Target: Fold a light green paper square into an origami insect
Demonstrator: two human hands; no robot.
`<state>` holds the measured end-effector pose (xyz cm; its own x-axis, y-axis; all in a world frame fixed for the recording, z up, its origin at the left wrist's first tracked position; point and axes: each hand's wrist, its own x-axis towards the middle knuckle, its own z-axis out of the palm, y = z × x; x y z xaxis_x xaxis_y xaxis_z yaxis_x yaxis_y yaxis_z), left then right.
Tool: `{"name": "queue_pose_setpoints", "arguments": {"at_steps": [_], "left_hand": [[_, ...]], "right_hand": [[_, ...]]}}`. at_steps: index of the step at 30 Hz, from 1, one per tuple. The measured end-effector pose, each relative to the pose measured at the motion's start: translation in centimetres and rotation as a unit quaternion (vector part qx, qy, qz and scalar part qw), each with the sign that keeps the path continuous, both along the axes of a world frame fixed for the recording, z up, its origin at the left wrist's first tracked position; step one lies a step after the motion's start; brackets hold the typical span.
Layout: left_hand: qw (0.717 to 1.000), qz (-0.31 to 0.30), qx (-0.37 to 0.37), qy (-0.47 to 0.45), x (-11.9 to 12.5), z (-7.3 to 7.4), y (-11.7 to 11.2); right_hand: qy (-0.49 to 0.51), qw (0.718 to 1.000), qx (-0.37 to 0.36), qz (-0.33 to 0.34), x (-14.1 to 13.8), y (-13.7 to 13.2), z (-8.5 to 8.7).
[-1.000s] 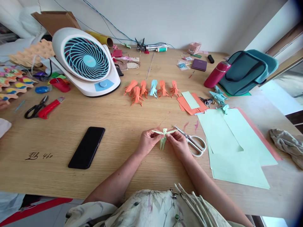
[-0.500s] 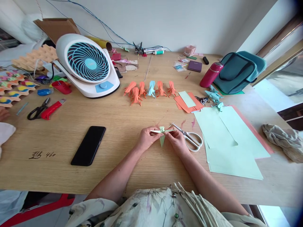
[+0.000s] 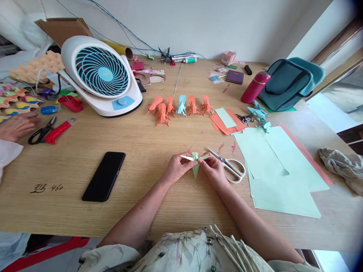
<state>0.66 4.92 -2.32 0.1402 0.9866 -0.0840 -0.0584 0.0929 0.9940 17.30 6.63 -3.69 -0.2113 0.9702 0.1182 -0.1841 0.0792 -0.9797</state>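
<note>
Between my two hands is a pale green folded paper figure (image 3: 195,172), with pointed flaps to both sides and a tapering point hanging down. My left hand (image 3: 178,168) pinches its left side between thumb and fingers. On the other side my right hand (image 3: 213,170) is closed the same way, thumb tip near the middle of the folds. White-handled scissors (image 3: 235,172) lie just beside my right hand, blades pointing up and left. Beyond my hands stand several orange folded paper insects (image 3: 162,113) and one light blue paper insect (image 3: 181,105).
Pale green paper sheets (image 3: 280,192) lie at right, with orange paper pieces (image 3: 221,124), keys (image 3: 245,119) and teal folded figures (image 3: 258,111) behind. A phone (image 3: 103,176), red cutter (image 3: 59,131) and fan (image 3: 102,71) are at left. Another person's hand (image 3: 19,126) rests at the far left edge.
The view has shifted slightly. At the far left, the other person's hand has come further into sight near the black-handled tool. My hands keep their pinch on the paper figure.
</note>
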Motion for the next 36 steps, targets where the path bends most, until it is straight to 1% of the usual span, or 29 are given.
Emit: {"name": "queue_pose_setpoints", "arguments": {"at_steps": [7, 12, 15, 17, 19, 21, 24, 27, 31, 36], "left_hand": [[1.0, 0.011, 0.0, 0.007, 0.0, 0.0, 0.0], [1.0, 0.009, -0.013, -0.001, -0.2, 0.7, 0.0], [0.999, 0.016, -0.033, -0.014, -0.3, 0.9, 0.0], [0.998, 0.034, -0.052, -0.029, -0.5, 1.0, 0.0], [0.995, 0.058, -0.072, -0.049, -0.7, 1.2, 0.1], [0.99, 0.08, -0.091, -0.071, -0.8, 1.4, 0.2], [0.984, 0.097, -0.114, -0.098, -0.9, 1.7, 0.2], [0.98, 0.096, -0.133, -0.111, -0.6, 1.8, 0.0], [0.978, 0.092, -0.146, -0.116, -0.2, 1.9, -0.3], [0.978, 0.087, -0.148, -0.12, -0.2, 2.0, -0.4]], "right_hand": [[-0.019, 0.999, 0.024, -0.012, -0.1, -0.3, 0.5], [-0.047, 0.998, 0.042, -0.015, -0.1, -0.5, 0.5], [-0.074, 0.995, 0.068, -0.022, 0.1, -0.5, 0.3], [-0.098, 0.99, 0.096, -0.041, 0.3, -0.5, 0.2], [-0.128, 0.979, 0.139, -0.071, 0.6, -0.7, 0.3], [-0.163, 0.963, 0.193, -0.09, 0.8, -0.9, 0.5], [-0.208, 0.936, 0.274, -0.077, 0.8, -1.4, 0.8], [-0.238, 0.911, 0.332, -0.057, 0.6, -1.7, 1.0], [-0.263, 0.888, 0.374, -0.056, 0.7, -1.7, 1.1], [-0.275, 0.871, 0.402, -0.057, 1.0, -1.6, 1.1]]}}
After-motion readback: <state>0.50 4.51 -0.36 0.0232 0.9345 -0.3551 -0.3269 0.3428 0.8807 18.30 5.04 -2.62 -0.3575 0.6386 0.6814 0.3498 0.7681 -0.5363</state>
